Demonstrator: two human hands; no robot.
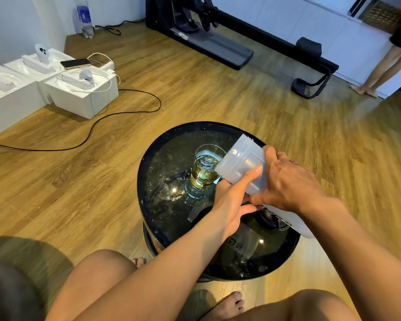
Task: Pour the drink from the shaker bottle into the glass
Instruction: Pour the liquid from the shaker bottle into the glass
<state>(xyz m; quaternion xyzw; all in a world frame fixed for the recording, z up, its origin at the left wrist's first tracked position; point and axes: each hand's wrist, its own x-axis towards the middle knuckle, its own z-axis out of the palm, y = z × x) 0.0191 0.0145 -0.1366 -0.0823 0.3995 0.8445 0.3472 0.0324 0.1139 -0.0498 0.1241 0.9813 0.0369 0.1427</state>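
Both hands wrapped around a frosted plastic shaker bottle [243,167]: right hand [285,181] clasped over the top of its body, left hand [229,200] cupped beneath with the thumb pressed against the near side. Bottle tipped steeply, open mouth lowered to the left and set over the rim of a clear glass [205,169], base raised toward the right forearm. Mouth and rim very close; touching or not, cannot tell. Glass upright on a round black table [158,205] with a shiny top, roughly half full of pale yellow drink, surface rippled. No stream visible, hidden behind the bottle wall. Beyond the table, wooden floor, white boxes and a black cable well apart to the left.

Likely step: mid-pour. Next move probably calls for a steady tilt kept over the glass, then levelling the bottle back upright before the drink nears the rim.
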